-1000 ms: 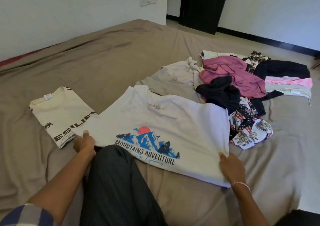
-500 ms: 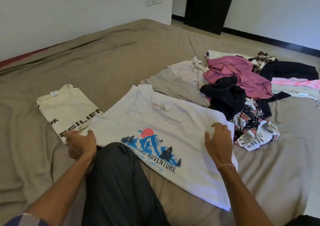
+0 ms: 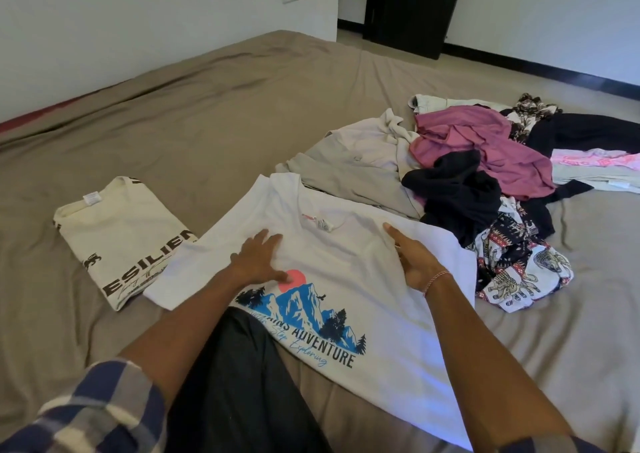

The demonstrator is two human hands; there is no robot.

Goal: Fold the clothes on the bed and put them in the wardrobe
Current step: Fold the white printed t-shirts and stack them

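Observation:
A white T-shirt [image 3: 381, 317] with a blue mountain print and the words "ADVENTURE" lies spread flat on the bed in front of me, partly over my dark-trousered knee. My left hand [image 3: 259, 262] lies flat on its chest area with fingers spread. My right hand [image 3: 412, 258] rests on the shirt near the collar, fingers straight. To the left sits a folded cream T-shirt [image 3: 117, 237] with dark lettering. A heap of unfolded clothes [image 3: 478, 182] lies at the right: grey, purple, black and patterned pieces.
The bed is covered by a brown sheet [image 3: 207, 123] with wide bare room at the back left. A white wall runs behind it. A dark door [image 3: 412, 5] stands at the far end beyond the bed's corner.
Both hands left the shirt's lower side edges and moved up onto its chest, now lying flat on the fabric. The view tilted slightly closer.

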